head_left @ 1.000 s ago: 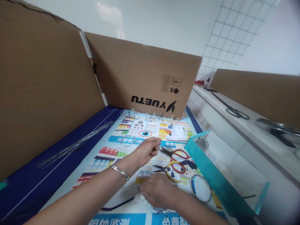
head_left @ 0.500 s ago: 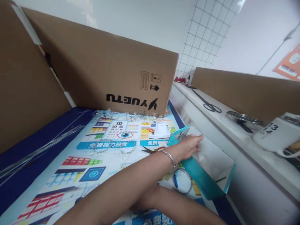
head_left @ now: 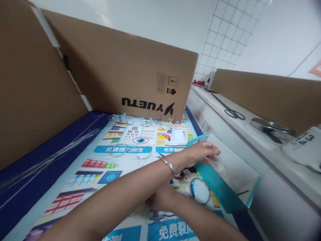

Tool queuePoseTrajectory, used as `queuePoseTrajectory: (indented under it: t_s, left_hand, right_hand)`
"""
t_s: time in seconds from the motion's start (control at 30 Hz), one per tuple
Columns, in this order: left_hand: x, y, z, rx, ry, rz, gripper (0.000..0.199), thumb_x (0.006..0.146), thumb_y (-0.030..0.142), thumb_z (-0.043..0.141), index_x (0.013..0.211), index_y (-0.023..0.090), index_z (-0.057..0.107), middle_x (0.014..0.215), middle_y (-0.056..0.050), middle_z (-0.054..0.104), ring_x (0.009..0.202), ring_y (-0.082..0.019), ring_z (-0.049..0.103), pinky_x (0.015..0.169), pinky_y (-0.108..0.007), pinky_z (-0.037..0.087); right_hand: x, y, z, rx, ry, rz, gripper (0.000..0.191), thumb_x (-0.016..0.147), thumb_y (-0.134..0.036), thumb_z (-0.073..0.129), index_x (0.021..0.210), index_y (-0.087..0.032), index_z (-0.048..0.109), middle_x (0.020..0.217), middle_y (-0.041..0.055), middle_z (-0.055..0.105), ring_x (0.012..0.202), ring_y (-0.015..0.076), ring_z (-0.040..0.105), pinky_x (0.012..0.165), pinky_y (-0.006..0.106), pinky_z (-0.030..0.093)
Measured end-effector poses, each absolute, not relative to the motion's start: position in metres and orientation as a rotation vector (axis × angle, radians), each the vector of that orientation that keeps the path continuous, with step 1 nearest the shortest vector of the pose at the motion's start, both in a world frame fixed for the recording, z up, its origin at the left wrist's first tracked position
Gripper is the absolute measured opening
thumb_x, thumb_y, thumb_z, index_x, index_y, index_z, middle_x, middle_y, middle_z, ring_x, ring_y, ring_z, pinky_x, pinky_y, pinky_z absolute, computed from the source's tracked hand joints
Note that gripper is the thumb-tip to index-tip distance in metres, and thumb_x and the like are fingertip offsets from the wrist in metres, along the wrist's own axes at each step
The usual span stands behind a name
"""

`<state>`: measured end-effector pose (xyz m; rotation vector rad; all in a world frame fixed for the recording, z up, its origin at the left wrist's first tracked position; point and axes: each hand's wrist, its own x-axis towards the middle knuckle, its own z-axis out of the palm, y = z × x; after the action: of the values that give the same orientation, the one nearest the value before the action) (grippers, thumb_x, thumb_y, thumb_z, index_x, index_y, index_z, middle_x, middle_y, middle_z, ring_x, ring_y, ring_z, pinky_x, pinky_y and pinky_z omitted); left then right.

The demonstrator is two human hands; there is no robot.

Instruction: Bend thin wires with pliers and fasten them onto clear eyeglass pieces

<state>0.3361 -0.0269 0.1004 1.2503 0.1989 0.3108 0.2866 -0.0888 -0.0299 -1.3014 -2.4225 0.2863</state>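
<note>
The left hand, a bangle on its wrist, stretches out with its fingers loosely open, just above the clear tray with teal edges, and shows nothing in its grip. The right hand lies curled under the left forearm on a printed poster (whether it holds anything, I cannot tell). A roll of tape sits just beside the tray, right of that hand.

Work surface — printed eye-test poster over navy backing. Thin wire strands lying across navy. Fine glinting tangle along far poster edge. Round ring near front. Clear teal-edged tray at right edge — overlapping poster.
</note>
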Motion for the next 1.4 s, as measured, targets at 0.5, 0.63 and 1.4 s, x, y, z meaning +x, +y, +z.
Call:
queuePoseTrajectory:
  t_s: [0.5, 0.63, 1.4]
  left_hand:
    - [0.074, -0.033, 0.012, 1.685, 0.976, 0.632, 0.028, 0.081, 0.038, 0.046, 0.080, 0.016, 0.062, 0.069, 0.000, 0.060, 0.066, -0.013, 0.053, 0.061, -0.021, 0.040]
    - [0.070, -0.040, 0.012, 1.677, 0.961, 0.611, 0.028, 0.085, 0.036, 0.042, 0.084, 0.016, 0.062, 0.067, 0.001, 0.059, 0.064, -0.012, 0.053, 0.060, -0.020, 0.041]
    - [0.069, -0.042, -0.003, 2.805, 1.283, 0.454, 0.008, 0.081, 0.011, 0.050, 0.081, 0.018, 0.055, 0.085, -0.003, 0.055, 0.079, -0.019, 0.049, 0.068, -0.031, 0.039]
  right_hand:
    - [0.287, -0.077, 0.002, -1.349, -2.047, 0.532, 0.010, 0.083, -0.020, 0.049, 0.082, -0.020, 0.059, 0.072, -0.0020, 0.061, 0.065, 0.0100, 0.055, 0.061, 0.019, 0.041]
    - [0.277, -0.071, 0.013, -1.326, -2.094, 0.521, 0.011, 0.083, -0.020, 0.049, 0.082, -0.021, 0.060, 0.080, -0.0006, 0.063, 0.076, 0.0120, 0.056, 0.070, 0.022, 0.041]
    - [0.259, -0.046, 0.002, -1.420, -2.426, 0.344, 0.012, 0.082, -0.018, 0.047, 0.075, -0.019, 0.057, 0.077, 0.0020, 0.056, 0.077, 0.0138, 0.051, 0.068, 0.024, 0.038]
